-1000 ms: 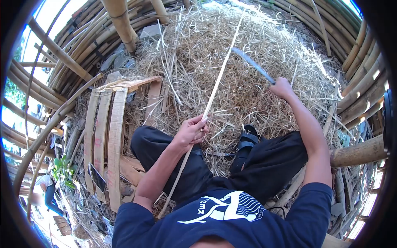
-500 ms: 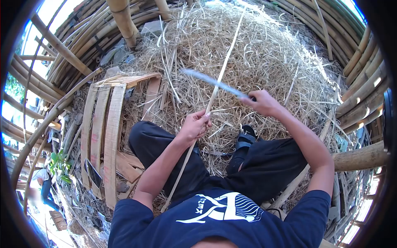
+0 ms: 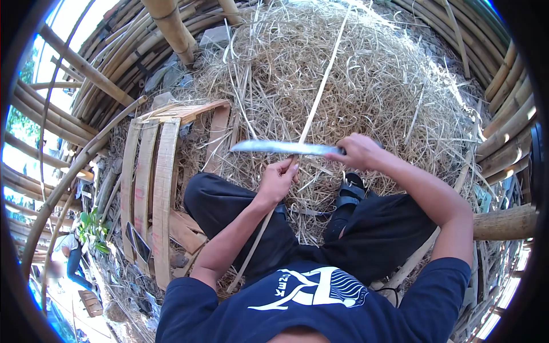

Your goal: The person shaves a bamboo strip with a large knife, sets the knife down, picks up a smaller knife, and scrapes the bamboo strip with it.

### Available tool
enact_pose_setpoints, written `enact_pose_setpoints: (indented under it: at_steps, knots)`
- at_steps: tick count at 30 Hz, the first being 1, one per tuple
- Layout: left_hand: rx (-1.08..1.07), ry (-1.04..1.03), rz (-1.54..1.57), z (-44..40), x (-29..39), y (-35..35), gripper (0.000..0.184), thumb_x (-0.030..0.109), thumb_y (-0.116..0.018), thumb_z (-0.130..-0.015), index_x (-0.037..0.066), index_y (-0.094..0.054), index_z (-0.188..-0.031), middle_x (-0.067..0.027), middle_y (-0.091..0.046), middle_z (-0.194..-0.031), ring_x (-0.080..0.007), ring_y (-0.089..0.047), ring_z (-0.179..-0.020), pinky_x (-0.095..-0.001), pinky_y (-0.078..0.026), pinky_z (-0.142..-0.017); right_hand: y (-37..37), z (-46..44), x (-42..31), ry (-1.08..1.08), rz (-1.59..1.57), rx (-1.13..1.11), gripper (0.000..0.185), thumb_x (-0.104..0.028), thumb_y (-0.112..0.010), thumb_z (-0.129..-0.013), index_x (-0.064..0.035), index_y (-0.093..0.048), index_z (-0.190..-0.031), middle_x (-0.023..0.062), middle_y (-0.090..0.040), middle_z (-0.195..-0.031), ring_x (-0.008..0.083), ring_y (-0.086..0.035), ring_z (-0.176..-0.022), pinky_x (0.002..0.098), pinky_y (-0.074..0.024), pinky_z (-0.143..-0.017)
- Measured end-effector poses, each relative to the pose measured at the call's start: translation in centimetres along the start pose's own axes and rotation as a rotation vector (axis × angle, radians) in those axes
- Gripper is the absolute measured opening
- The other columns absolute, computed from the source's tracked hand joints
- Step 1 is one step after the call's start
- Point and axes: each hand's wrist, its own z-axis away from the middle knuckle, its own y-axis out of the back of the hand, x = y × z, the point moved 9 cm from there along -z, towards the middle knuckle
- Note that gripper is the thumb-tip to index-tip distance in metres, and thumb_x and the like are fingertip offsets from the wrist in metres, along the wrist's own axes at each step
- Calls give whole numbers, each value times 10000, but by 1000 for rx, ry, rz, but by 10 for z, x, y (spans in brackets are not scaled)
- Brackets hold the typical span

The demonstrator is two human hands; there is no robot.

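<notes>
A long, thin bamboo strip point(image 3: 323, 91) runs from beside my waist up and away over the pile of shavings. My left hand point(image 3: 279, 182) is closed around it near the middle, above my knee. In my right hand point(image 3: 360, 152) is the dark handle of a machete point(image 3: 274, 147). Its long pale blade lies crosswise over the strip, just beyond my left fingers, with the tip pointing left. Whether the edge touches the strip I cannot tell.
Bamboo shavings point(image 3: 354, 74) cover the ground ahead. A slatted wooden crate point(image 3: 163, 188) stands at my left, with a phone-like dark slab point(image 3: 138, 242) on it. Bamboo poles point(image 3: 171, 28) surround the spot. Another person point(image 3: 71, 257) is at far left.
The machete has come down the strip toward my left hand and turned from slanted to nearly level. My left hand keeps its hold on the strip.
</notes>
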Motion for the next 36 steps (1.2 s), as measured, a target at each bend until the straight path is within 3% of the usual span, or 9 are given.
enact_pose_setpoints:
  at_steps: [4,7,10,12,13,18,23,30,36]
  knots:
    - [-17,-42,35,10,12,-6,195,185,-504,-983,96,-622,-1110,50,-508,-654,10,-361,-440,-173,-259,-379,12,-11,82,-340,-190,-8,809,-742,-418,-833,18,-685,-758,177,-627,-657,304,-640,-617,420,-526,-613]
    - [-44,-71,-41,1,13,-15,205,177,-502,-984,88,-613,-1132,48,-509,-657,5,-356,-429,-173,-265,-377,34,-10,89,-289,-30,116,842,-777,-432,-796,27,-665,-703,195,-632,-684,316,-646,-654,435,-519,-645]
    - [-63,-10,45,6,18,-15,261,156,-523,-967,27,-605,-1179,33,-538,-658,-26,-463,-589,-207,-389,-550,38,-7,92,-300,-4,116,879,-809,-426,-768,34,-664,-701,208,-635,-692,328,-651,-681,452,-513,-669]
    - [-73,-18,62,9,23,-16,225,149,-516,-970,24,-615,-1129,32,-536,-650,-17,-434,-545,-201,-365,-495,43,-6,92,-304,31,132,884,-815,-412,-768,30,-665,-714,207,-632,-681,332,-650,-690,456,-512,-676]
    - [-99,24,120,8,20,-20,207,153,-489,-987,59,-580,-1147,27,-523,-678,13,-335,-415,-162,-247,-364,47,-4,89,-334,98,85,882,-818,-407,-766,24,-668,-753,197,-638,-710,317,-653,-716,437,-513,-689]
    - [-143,69,213,26,21,-13,231,153,-486,-988,64,-564,-1187,25,-512,-677,8,-322,-394,-165,-246,-345,63,7,117,-422,82,132,819,-769,-403,-817,2,-678,-807,167,-651,-758,259,-647,-737,403,-510,-690]
    - [-156,79,234,32,16,5,287,153,-481,-989,77,-534,-1262,22,-514,-678,7,-310,-381,-166,-248,-342,73,46,186,-718,-199,432,792,-746,-406,-839,-4,-678,-787,155,-648,-734,234,-631,-660,392,-508,-626]
    - [-113,38,91,23,16,2,270,146,-472,-991,80,-552,-1240,26,-525,-680,12,-319,-399,-161,-246,-355,41,37,112,-429,-304,204,747,-724,-418,-853,-32,-693,-783,58,-530,-552,129,-506,-504,333,-412,-471]
    - [-38,-24,-8,21,23,4,205,171,-508,-976,70,-633,-1103,60,-510,-632,-7,-381,-493,-196,-292,-438,26,11,25,-39,79,112,664,-686,-492,-842,-56,-679,-743,96,-597,-599,200,-567,-534,367,-478,-524]
